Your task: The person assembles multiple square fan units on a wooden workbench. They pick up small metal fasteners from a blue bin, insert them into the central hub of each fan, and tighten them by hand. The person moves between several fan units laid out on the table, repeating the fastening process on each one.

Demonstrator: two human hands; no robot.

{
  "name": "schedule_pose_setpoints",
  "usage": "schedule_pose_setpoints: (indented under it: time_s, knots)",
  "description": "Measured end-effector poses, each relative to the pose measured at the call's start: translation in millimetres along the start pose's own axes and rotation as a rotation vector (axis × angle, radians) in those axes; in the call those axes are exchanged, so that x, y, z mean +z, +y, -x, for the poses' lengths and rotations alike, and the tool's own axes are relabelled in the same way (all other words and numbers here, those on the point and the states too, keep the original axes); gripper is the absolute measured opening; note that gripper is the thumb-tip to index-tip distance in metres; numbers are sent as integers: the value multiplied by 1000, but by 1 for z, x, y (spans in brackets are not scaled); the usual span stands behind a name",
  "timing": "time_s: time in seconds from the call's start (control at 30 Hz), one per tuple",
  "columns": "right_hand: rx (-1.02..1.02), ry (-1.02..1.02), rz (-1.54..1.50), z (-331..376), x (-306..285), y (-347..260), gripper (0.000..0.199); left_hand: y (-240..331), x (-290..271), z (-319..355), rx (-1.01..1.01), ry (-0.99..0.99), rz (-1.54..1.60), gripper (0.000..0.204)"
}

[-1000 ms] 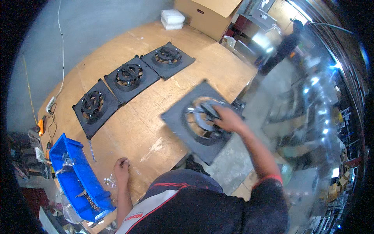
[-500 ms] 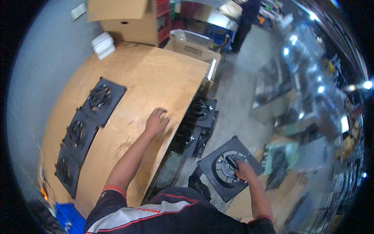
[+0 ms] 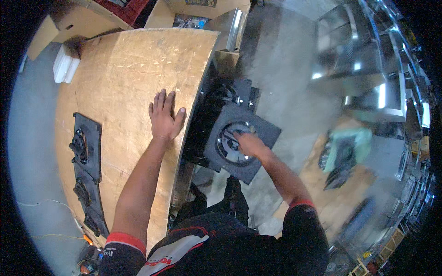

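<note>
My right hand (image 3: 249,143) grips the round grille in the middle of a square black fan panel (image 3: 262,131) and holds it off the table's right edge, over a dark stack of similar panels (image 3: 237,94) near the floor. My left hand (image 3: 165,117) lies flat, fingers spread, on the plywood table (image 3: 124,73) close to its right edge. It holds nothing.
Several more black fan panels (image 3: 86,146) lie in a row along the table's left side. A white block (image 3: 63,69) sits at the far left corner. Cardboard boxes (image 3: 184,11) stand beyond the table. Shiny sheet-metal housings (image 3: 363,69) fill the right.
My view has swung to the right. The right hand has carried the fan panel off the table and down beside its edge. My left hand has left the blue bin and now rests flat on the tabletop.
</note>
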State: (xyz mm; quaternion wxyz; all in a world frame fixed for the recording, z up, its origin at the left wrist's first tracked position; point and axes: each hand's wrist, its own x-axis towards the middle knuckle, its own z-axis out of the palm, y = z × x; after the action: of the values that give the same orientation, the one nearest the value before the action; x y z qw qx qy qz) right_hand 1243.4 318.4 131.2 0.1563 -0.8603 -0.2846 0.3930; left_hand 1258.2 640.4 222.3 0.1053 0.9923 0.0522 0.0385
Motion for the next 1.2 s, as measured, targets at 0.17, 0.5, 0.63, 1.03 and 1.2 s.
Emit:
schedule_pose_setpoints:
  time_s: [0.17,0.5,0.63,1.03,1.2]
  knots:
    - [-130,78,46,-70,-32,-6,62,-1,1,-4,6,-21,-7,71]
    - [-130,137,36,-137,-77,11,63,-1,3,-5,46,20,10,71]
    - [-215,182,67,-152,-74,24,62,-2,2,-5,51,18,-14,70]
    - [-127,249,3,-160,-38,59,63,-1,-1,-1,32,21,9,67]
    - [-49,428,30,-154,-26,53,61,0,0,-4,31,13,-3,67]
